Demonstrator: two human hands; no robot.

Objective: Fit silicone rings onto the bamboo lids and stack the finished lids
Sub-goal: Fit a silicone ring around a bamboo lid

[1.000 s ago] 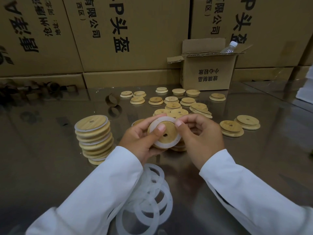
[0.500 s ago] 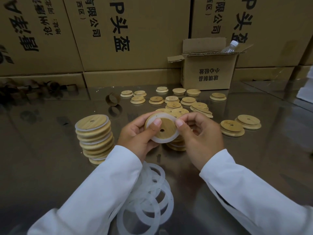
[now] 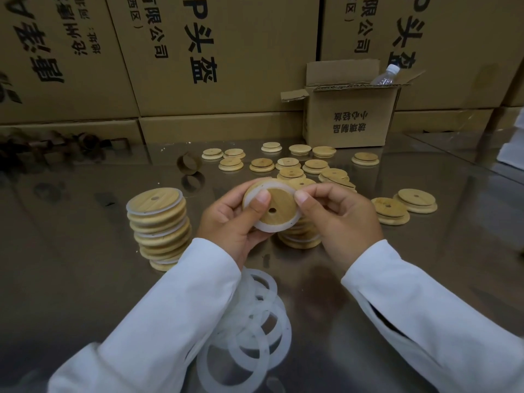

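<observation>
Pressing: two thumbs work the translucent white silicone ring around the round bamboo lid with a centre hole, held above the shiny metal table.
Left hand: clamped on the lid's left edge, thumb on the ring.
Right hand: pinching the ring's right edge.
Change: the lid has risen a little in the last second, and the ring looks nearly seated.
Next, I'd guess: the tall stack of ringed lids at the left.
</observation>
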